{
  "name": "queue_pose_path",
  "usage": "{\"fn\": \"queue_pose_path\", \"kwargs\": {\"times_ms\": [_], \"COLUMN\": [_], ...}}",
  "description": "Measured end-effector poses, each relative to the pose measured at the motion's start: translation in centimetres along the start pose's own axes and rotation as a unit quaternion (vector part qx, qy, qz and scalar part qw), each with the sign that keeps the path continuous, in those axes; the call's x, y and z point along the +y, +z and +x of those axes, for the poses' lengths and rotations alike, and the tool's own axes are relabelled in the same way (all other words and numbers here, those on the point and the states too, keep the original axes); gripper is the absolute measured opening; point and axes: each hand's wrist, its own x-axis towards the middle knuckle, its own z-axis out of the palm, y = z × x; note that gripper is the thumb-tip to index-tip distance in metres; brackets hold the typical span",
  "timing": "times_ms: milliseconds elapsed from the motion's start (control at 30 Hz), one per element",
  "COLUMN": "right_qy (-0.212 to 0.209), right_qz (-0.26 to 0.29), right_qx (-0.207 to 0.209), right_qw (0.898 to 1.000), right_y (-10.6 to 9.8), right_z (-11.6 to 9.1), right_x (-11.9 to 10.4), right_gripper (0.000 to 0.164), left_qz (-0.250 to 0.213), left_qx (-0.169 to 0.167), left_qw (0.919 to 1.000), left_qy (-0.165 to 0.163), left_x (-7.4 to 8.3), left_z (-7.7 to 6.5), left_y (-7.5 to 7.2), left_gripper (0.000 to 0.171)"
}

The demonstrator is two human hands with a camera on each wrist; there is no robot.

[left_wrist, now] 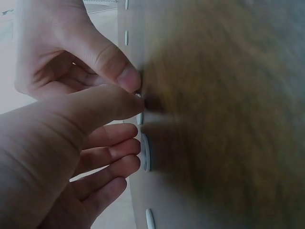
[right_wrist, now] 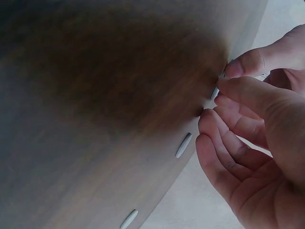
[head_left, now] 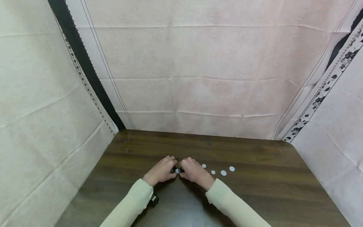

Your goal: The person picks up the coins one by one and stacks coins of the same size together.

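Several pale, flat, coin-like discs lie on the brown wooden table. My left hand and right hand rest low over the table, facing each other around one disc. A second, shaded disc lies between the left thumb and forefinger. In the left wrist view, the two thumbs nearly meet, and a disc stands apart from the loosely bent left fingers. In the right wrist view, a disc shows beside the right thumb; whether the thumb touches it is unclear.
To the right of my right hand lie more discs: one small, another small, and larger ones nearby. Pale patterned cloth hangs behind the table and along both sides. A black device sits at my left wrist.
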Motion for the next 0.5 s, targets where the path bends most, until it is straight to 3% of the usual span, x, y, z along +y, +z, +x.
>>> {"fn": "queue_pose_path", "kwargs": {"times_ms": [100,233,500], "right_qy": [-0.001,0.004,0.000], "right_qz": [0.010,0.020,0.028], "right_qx": [-0.002,-0.012,-0.016], "right_qw": [1.000,1.000,0.999], "right_y": [-0.03,-0.21,-0.17], "right_z": [0.15,0.38,0.72], "right_x": [0.00,0.03,0.36], "right_gripper": [0.002,0.010,0.019], "left_qz": [-0.023,-0.046,-0.033], "left_qx": [0.000,-0.005,-0.005], "left_qw": [0.9997,0.9989,0.9993], "left_qy": [0.004,0.003,0.017], "left_x": [-0.01,0.06,0.28], "left_z": [0.08,0.20,0.59], "left_y": [0.09,0.07,-0.22], "left_gripper": [0.018,0.015,0.010]}}
